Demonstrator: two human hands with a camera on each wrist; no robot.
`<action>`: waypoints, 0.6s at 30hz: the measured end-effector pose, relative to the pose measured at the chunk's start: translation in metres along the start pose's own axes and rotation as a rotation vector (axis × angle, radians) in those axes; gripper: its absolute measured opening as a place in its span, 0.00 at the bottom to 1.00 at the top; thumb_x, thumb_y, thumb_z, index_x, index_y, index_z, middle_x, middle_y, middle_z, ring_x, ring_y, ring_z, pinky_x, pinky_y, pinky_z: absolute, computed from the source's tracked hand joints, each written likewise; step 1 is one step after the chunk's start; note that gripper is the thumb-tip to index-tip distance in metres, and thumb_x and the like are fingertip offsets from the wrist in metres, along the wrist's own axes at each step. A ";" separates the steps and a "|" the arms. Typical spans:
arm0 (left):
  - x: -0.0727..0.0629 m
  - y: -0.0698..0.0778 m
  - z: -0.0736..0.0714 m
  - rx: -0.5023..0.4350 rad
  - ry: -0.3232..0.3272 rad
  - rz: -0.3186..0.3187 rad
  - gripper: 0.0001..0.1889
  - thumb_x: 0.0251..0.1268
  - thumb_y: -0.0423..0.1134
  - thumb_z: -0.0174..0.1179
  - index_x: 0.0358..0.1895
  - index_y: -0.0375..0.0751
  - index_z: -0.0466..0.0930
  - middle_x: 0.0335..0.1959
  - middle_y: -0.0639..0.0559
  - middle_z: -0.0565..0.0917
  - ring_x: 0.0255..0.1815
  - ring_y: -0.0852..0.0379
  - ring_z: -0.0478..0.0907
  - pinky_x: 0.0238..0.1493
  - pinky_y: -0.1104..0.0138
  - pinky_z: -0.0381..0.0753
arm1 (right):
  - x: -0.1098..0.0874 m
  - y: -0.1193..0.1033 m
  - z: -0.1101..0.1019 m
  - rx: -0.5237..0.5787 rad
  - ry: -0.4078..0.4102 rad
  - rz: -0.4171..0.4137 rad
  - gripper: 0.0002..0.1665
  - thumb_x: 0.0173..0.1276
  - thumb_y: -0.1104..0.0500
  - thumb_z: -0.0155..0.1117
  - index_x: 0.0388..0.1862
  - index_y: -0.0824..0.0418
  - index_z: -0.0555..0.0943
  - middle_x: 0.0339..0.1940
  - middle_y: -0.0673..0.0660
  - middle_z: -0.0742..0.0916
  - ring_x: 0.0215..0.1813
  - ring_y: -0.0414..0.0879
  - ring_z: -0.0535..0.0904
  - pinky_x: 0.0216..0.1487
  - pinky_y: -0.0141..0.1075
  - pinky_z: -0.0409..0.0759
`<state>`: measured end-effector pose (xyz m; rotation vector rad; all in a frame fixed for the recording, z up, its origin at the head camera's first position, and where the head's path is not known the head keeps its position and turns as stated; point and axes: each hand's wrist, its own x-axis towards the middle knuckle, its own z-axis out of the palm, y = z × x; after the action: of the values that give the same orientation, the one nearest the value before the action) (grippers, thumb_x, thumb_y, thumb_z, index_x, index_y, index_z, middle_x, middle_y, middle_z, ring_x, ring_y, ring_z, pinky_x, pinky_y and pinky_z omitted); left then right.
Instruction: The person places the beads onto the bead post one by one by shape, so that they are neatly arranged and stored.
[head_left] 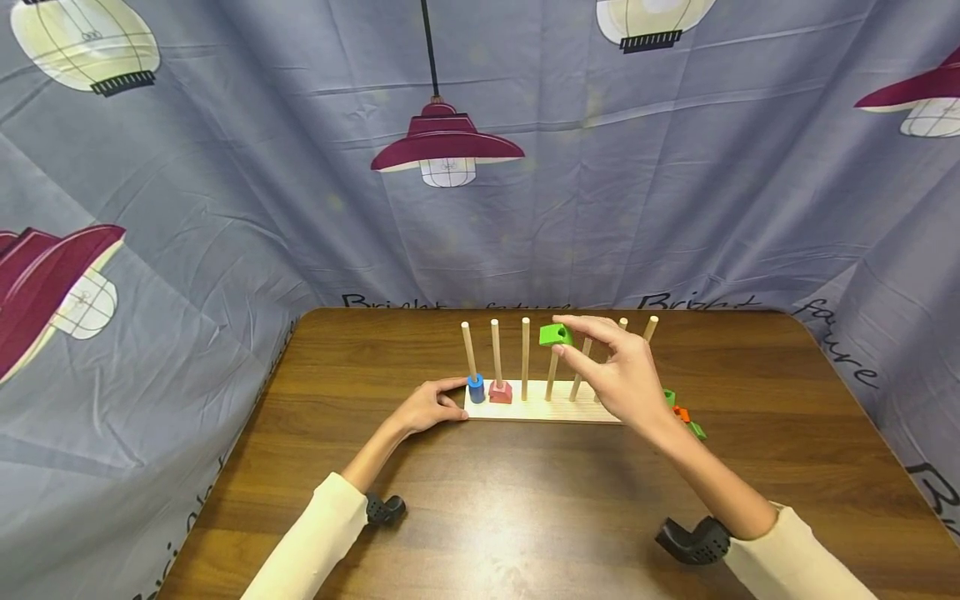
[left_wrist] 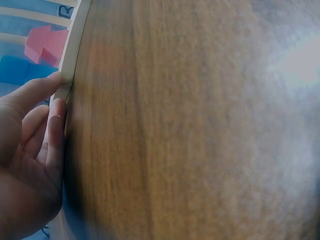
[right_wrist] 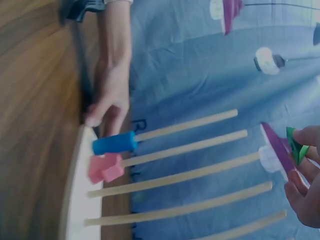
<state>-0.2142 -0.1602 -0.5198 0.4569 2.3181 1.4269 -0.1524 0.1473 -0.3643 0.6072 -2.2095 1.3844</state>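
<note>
Just left of the head view's centre, the left hand (head_left: 426, 407) grips the pegboard (head_left: 540, 411), beside a threaded blue cylinder (head_left: 476, 391) and pink block (head_left: 500, 394). Right of centre, the right hand (head_left: 624, 377) pinches a raised green block (head_left: 552, 335). Threading seems underway; the next move likely calls for aligning its hole above a peg (head_left: 525, 358).

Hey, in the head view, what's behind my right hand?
Two peg tops show above your right hand; green pieces and something orange show to its right. Covered: the wooden board's right end and the rightmost peg's foot.
</note>
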 end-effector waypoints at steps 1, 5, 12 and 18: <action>0.000 0.000 0.000 0.001 -0.002 -0.001 0.35 0.58 0.29 0.70 0.71 0.33 0.70 0.28 0.47 0.88 0.34 0.59 0.83 0.42 0.67 0.74 | 0.004 -0.002 0.002 -0.013 -0.001 -0.005 0.22 0.59 0.69 0.75 0.53 0.59 0.87 0.49 0.54 0.88 0.52 0.44 0.81 0.47 0.28 0.72; 0.000 0.000 -0.001 0.002 -0.008 0.001 0.35 0.58 0.30 0.71 0.71 0.33 0.70 0.28 0.47 0.88 0.34 0.59 0.84 0.44 0.67 0.74 | 0.019 -0.005 0.011 -0.006 -0.036 0.012 0.21 0.61 0.65 0.75 0.55 0.58 0.87 0.51 0.54 0.88 0.55 0.46 0.80 0.52 0.36 0.71; 0.000 -0.001 -0.002 -0.003 -0.017 0.010 0.35 0.58 0.30 0.71 0.71 0.33 0.70 0.29 0.46 0.88 0.35 0.58 0.84 0.47 0.66 0.74 | 0.033 0.000 0.027 -0.003 -0.080 0.081 0.19 0.63 0.64 0.74 0.54 0.58 0.87 0.48 0.54 0.88 0.37 0.48 0.77 0.37 0.35 0.70; 0.000 0.000 -0.003 0.009 -0.007 0.013 0.35 0.58 0.31 0.71 0.71 0.33 0.70 0.29 0.47 0.88 0.35 0.59 0.84 0.46 0.66 0.74 | 0.034 0.003 0.033 0.043 -0.087 0.160 0.18 0.61 0.64 0.74 0.52 0.60 0.86 0.44 0.53 0.89 0.29 0.46 0.72 0.30 0.33 0.67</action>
<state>-0.2154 -0.1624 -0.5189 0.4797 2.3213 1.4195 -0.1863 0.1146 -0.3587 0.5245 -2.3470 1.5148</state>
